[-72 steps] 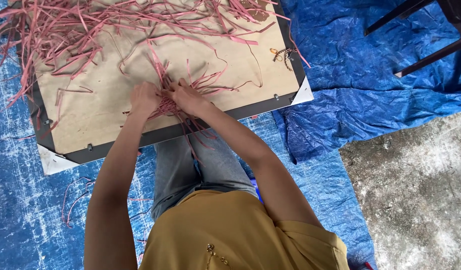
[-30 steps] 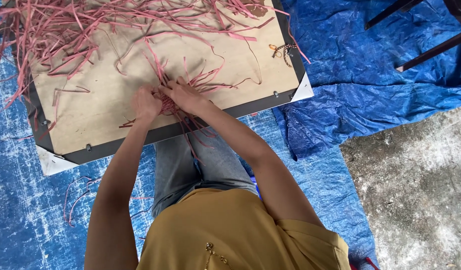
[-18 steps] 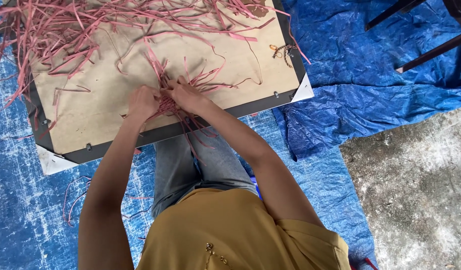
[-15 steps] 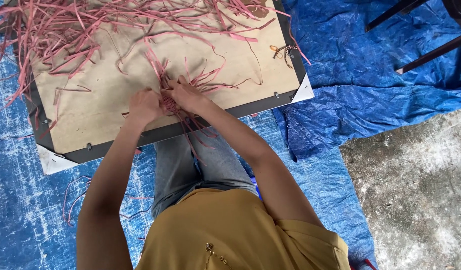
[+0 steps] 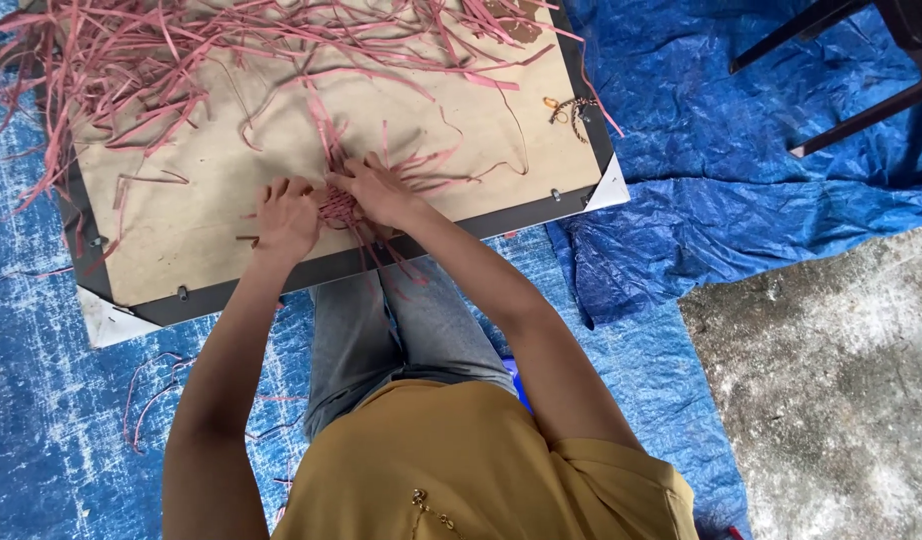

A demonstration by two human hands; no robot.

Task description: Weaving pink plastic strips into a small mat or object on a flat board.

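I sit over a tan board (image 5: 221, 215) with a dark frame, laid across my legs. A small woven patch of pink strips (image 5: 339, 208) lies near the board's front edge. My left hand (image 5: 286, 217) presses on the patch's left side with fingers spread. My right hand (image 5: 379, 190) pins the right side and grips the strips that fan out from it. Loose pink strips (image 5: 161, 70) lie heaped across the far half of the board.
A blue tarp (image 5: 741, 170) covers the ground around the board, bunched up at the right. Bare concrete (image 5: 831, 380) shows at lower right. Dark chair legs (image 5: 851, 60) stand at the top right. A small twisted cord piece (image 5: 571, 108) lies near the board's right edge.
Both hands have stayed on the woven patch, with only small shifts of the fingers. My left arm has swung slightly left and back.
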